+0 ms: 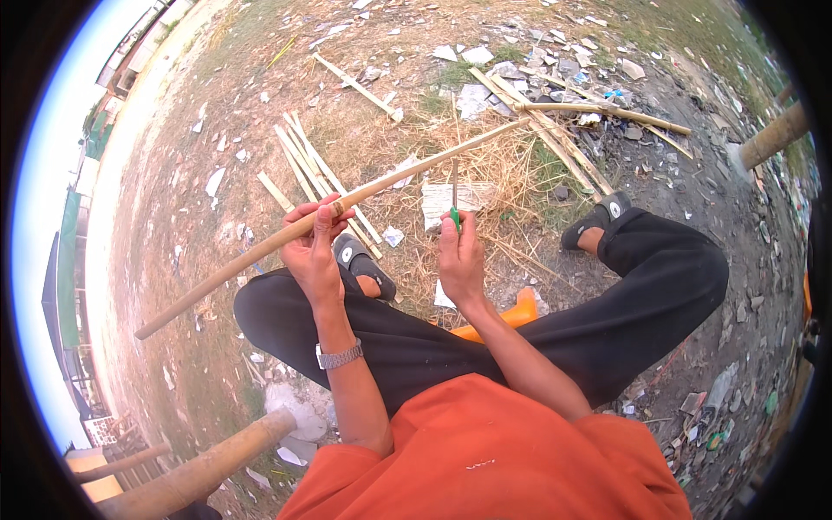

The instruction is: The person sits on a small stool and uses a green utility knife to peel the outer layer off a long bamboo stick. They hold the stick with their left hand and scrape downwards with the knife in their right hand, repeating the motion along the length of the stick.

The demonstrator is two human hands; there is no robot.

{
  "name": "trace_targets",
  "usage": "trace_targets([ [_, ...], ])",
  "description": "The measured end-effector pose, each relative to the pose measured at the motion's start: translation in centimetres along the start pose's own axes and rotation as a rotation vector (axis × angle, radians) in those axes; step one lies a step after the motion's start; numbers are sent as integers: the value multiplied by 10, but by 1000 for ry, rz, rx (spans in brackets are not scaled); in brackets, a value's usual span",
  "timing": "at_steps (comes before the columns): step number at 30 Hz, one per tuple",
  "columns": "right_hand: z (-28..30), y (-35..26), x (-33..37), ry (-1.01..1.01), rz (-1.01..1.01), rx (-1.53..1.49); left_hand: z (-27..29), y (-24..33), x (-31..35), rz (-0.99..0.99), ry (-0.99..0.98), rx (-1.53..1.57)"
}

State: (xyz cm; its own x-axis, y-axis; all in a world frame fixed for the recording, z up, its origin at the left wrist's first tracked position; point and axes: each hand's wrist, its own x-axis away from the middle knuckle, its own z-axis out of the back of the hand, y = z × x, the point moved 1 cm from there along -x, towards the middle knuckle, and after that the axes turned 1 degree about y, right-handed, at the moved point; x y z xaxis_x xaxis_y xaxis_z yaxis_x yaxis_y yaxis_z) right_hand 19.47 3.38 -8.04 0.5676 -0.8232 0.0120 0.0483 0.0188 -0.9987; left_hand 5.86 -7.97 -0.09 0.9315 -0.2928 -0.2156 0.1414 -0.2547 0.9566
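A long, thin bamboo pole [234, 267] slants across the front of me, its near end low at the left and its far end up toward the right. My left hand [314, 251] is closed round it at a node, thumb on top. In my right hand [462, 260] is a slim knife [455, 212] with a green handle, gripped upright. Its narrow dark blade points away from me, with the tip close below the pole; whether they touch I cannot tell.
Split bamboo strips [303, 156] lie beyond my left foot. More bamboo pieces [555, 139] cross each other at the far right. A pale block [446, 204] rests on straw between my feet. An orange seat [507, 319] is beneath me. Thick posts [199, 459] stand at both sides; litter covers the ground.
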Motion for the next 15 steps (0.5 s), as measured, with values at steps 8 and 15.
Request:
trace_targets([
  [8, 3, 0, -3, 138, 172, -15, -4, -3, -2, 58, -3, 61],
  [15, 18, 2, -17, 53, 128, 269, -7, -11, -1, 147, -153, -90],
])
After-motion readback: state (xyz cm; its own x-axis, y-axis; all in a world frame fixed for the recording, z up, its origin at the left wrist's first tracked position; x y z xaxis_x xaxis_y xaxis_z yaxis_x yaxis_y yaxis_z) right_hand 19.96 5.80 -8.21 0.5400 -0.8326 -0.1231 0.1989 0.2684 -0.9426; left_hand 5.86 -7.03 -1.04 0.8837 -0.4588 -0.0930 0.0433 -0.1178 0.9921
